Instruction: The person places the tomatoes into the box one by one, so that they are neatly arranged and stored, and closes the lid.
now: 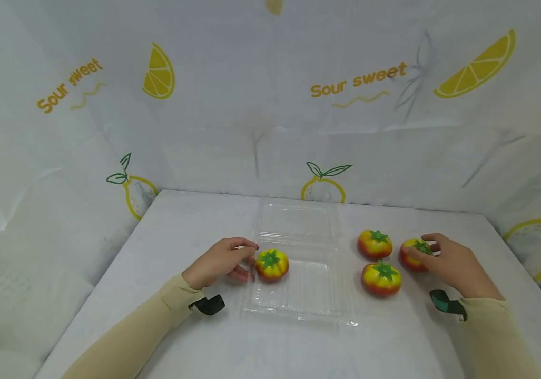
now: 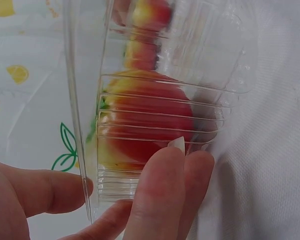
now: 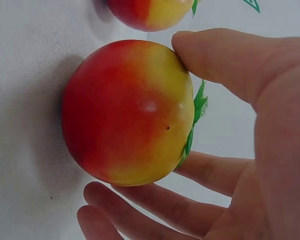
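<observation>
A clear plastic clamshell box (image 1: 294,287) lies with its lid (image 1: 298,220) folded back, away from me. One red-and-yellow toy tomato (image 1: 272,265) with a green star-shaped top sits in the box's left side. My left hand (image 1: 227,259) holds the box's left edge; its fingers (image 2: 157,190) lie along the ribbed wall beside that tomato. To the right of the box, my right hand (image 1: 452,263) grips another toy tomato (image 3: 130,112), thumb on one side and fingers on the other. That tomato rests on or just over the table; I cannot tell which.
Two more toy tomatoes stand between the box and my right hand, one behind (image 1: 373,245) and one in front (image 1: 381,279). The white-covered table (image 1: 194,221) meets a lemon-printed cloth (image 1: 227,131) at its back edge.
</observation>
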The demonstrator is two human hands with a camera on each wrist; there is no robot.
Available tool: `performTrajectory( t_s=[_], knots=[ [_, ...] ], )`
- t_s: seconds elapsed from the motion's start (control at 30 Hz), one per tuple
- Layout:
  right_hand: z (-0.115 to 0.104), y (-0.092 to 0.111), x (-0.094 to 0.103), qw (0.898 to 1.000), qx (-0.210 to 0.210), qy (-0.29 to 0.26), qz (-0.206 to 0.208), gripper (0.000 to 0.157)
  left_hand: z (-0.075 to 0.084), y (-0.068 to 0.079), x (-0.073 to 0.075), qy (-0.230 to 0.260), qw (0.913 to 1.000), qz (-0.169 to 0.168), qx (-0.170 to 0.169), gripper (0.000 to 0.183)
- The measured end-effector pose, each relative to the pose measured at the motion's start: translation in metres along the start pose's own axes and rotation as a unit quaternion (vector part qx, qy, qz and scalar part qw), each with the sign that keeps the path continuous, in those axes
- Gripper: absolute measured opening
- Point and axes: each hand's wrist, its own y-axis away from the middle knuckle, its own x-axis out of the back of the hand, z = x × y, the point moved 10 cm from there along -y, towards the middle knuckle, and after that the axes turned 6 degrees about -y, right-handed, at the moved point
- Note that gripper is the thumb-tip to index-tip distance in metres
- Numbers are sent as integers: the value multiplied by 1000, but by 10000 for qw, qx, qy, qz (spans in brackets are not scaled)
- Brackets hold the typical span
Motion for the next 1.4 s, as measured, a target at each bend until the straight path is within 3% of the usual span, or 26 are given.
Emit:
performTrajectory(
  t_s=[0.67,1.4],
  knots=[
    [-4,1,1,10000,-47,-2,44,101,1,0,0,-38,10000,-38,-82,38],
    [-13,11,18,9992,96,67,376,98,1,-1,0,-2,10000,-25,-91,38]
  ],
)
